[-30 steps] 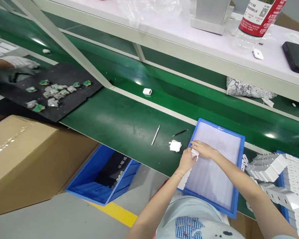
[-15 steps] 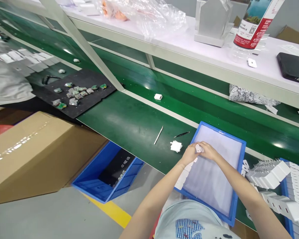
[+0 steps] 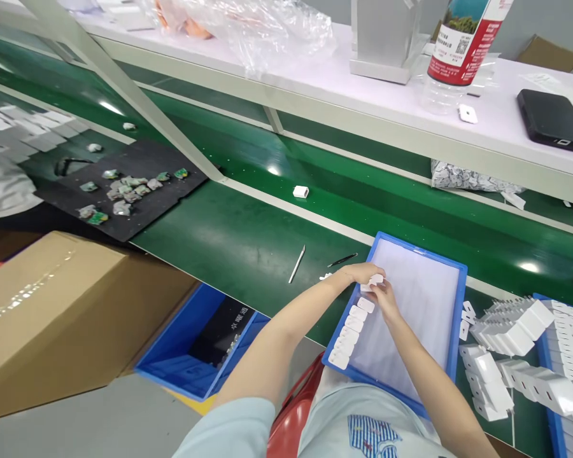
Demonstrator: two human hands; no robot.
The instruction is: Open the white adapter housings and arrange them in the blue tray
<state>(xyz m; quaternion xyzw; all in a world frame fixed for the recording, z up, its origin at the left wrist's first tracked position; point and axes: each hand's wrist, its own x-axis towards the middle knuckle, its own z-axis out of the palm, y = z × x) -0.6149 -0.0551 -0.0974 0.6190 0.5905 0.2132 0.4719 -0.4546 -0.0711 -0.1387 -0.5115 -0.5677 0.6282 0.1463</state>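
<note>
**Hands meeting over a white piece at the tray's left rim**

Left hand [image 3: 363, 273] and right hand [image 3: 384, 294] were together at the far left part of the blue tray [image 3: 462, 299], which sat on the near edge of the green worktop [image 3: 229, 235]. Both hands had fingers curled onto one small white piece [image 3: 375, 279]; the left hand covered it from above, the right pinched it from the near side. How tightly each gripped could not be told.

A row of white pieces [image 3: 351, 331] lay along the tray's left rim, running from just beside the hands toward the near left corner, each touching or just beside the next. A pale sheet lined the tray floor.

On the worktop left of the tray: a thin white stick [image 3: 297, 264] and a dark pen [image 3: 342, 259], near each other but apart. A small white block [image 3: 300, 191] sat farther back, well apart. A heap of white parts [image 3: 510, 324] lay just beside the tray's right rim. A blue bin [image 3: 172, 356] stood on the floor below the worktop's near edge.
</note>
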